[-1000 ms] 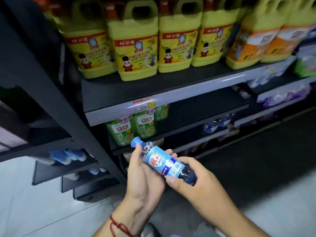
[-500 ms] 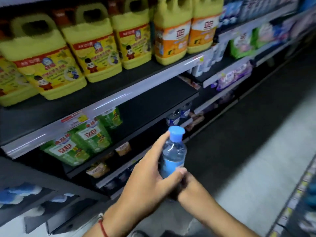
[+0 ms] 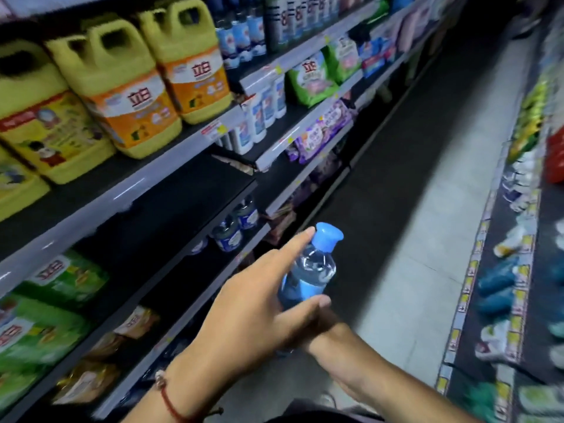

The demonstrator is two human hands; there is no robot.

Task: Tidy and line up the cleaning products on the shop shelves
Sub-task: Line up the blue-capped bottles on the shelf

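While held upright over the aisle floor [image 3: 406, 270], small clear bottle [image 3: 311, 271] with blue cap [image 3: 328, 238] sits between both hands, beside the lower shelf [image 3: 171, 215] rather than on it. Left hand [image 3: 250, 309] wrapped round the label band, thumb pressing the front, forefinger stretched up to the cap's edge; left fingers [image 3: 293, 244] thus curled on the body, not spread. Right hand [image 3: 332, 334] tucked beneath, mostly hidden by the left; cannot tell how its fingers lie. Probably light, stiff enough at cap and shoulder, slightly yielding at mid-body, smooth and a little slippery on the label; best taken round the waist just under the shoulder, base supported. Matching bottles [image 3: 236, 227] stand ahead of the fingertips on the lower shelf, likely its home. Compared with half a second back: same upright grip, bottle kept at the same spot between the hands, view swung further along the aisle, yellow jugs [image 3: 128, 87] now closer.
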